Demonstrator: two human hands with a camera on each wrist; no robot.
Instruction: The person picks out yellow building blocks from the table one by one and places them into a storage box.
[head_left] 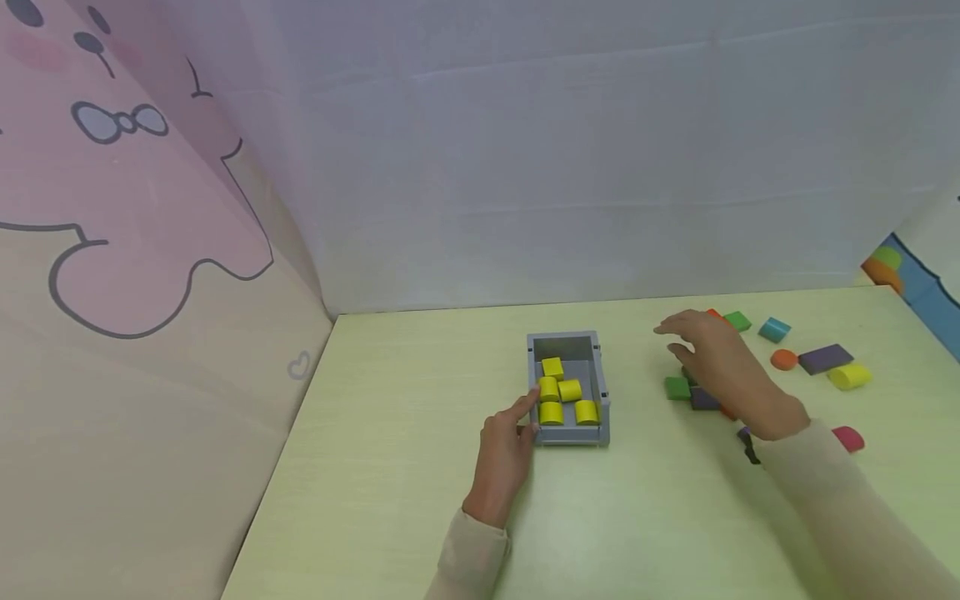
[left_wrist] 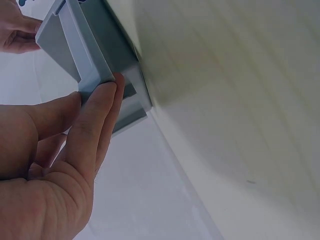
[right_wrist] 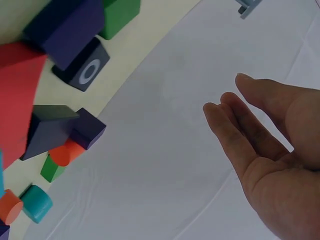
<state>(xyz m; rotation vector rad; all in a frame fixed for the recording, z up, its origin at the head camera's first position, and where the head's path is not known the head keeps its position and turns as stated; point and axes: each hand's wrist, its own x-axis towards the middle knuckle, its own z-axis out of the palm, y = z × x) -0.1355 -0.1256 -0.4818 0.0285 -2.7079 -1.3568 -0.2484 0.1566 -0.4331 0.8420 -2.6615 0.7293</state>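
Note:
A grey plastic box (head_left: 570, 435) stands on the table with several yellow blocks (head_left: 570, 390) inside, most of them cylinders. My left hand (head_left: 501, 454) pinches the box's near left edge between thumb and fingers; the left wrist view shows this grip on the grey rim (left_wrist: 85, 47) closely. To the right of the box, my right hand (head_left: 716, 362) hovers over the loose blocks, holding nothing. In the right wrist view that hand (right_wrist: 270, 135) has its fingers slightly bent and apart from the thumb.
Loose coloured blocks lie scattered on the right: a green block (head_left: 677, 388), a teal cylinder (head_left: 775, 330), a purple block (head_left: 826, 358), a yellow cylinder (head_left: 851, 377) and a red piece (head_left: 849, 438). A pale curtain (head_left: 585, 167) hangs behind the table (head_left: 405, 400).

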